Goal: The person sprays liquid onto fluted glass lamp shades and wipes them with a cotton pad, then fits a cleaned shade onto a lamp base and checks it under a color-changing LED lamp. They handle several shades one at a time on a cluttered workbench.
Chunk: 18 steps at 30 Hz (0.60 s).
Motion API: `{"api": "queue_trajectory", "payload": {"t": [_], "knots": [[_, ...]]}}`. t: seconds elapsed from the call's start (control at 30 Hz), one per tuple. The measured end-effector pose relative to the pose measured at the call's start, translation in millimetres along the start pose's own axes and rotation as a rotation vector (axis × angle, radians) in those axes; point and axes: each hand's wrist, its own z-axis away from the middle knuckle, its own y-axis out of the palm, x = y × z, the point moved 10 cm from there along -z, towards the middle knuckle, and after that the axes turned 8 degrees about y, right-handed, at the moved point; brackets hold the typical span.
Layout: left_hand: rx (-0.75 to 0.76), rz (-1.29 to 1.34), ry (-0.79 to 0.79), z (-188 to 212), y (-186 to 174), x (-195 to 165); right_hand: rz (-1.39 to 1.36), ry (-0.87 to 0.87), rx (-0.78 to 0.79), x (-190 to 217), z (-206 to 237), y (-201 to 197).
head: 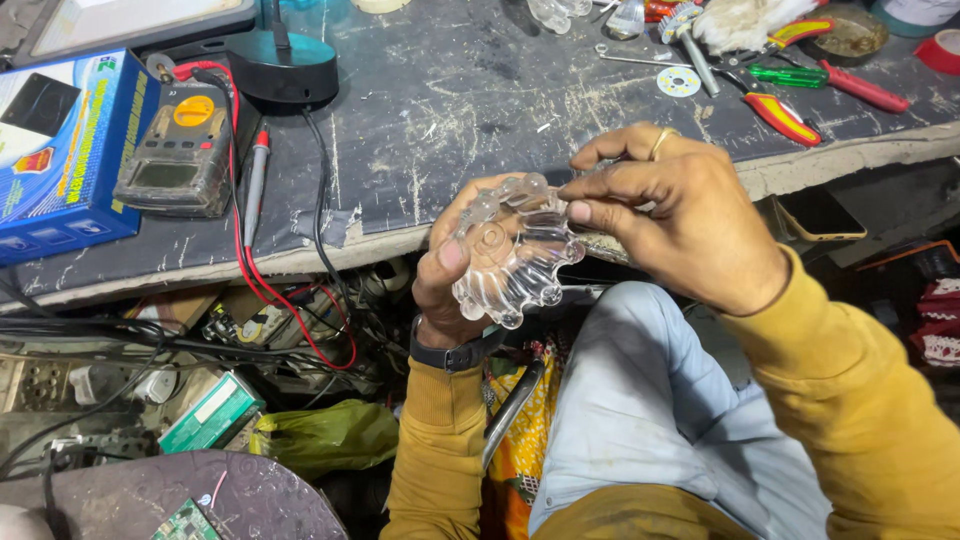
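L hand (pixel 455 270) fingers grip clear glass shell dish (pixel 515 255) (ribbed); R hand (pixel 680 215) fingers pinch its rim.

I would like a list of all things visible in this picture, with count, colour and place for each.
glass piece: 1, clear, ribbed, held in both hands
multimeter: 1, grey and yellow, bench left
probe leads: red and black, beside multimeter
box: 1, blue, far left
lamp base: 1, black, bench top
screwdrivers and pliers: several, red, green, yellow handles, bench right
workbench: 1, dark, scratched
plastic bag: 1, green, below bench
left hand: under the glass, dark wristband
right hand: fingers on rim, gold ring
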Motion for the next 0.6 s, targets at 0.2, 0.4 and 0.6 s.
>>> {"api": "queue_trajectory", "payload": {"t": [0.2,0.4,0.6], "knots": [[0.059,-0.013,-0.072,1,6,3,-0.165,0.355,0.205,-44,-20,16],[0.074,0.053,-0.122,5,0,4,-0.239,0.187,0.237,-37,-31,26],[0.12,0.427,-0.248,5,3,13,-0.375,-0.196,-0.006,-17,-11,14]]}}
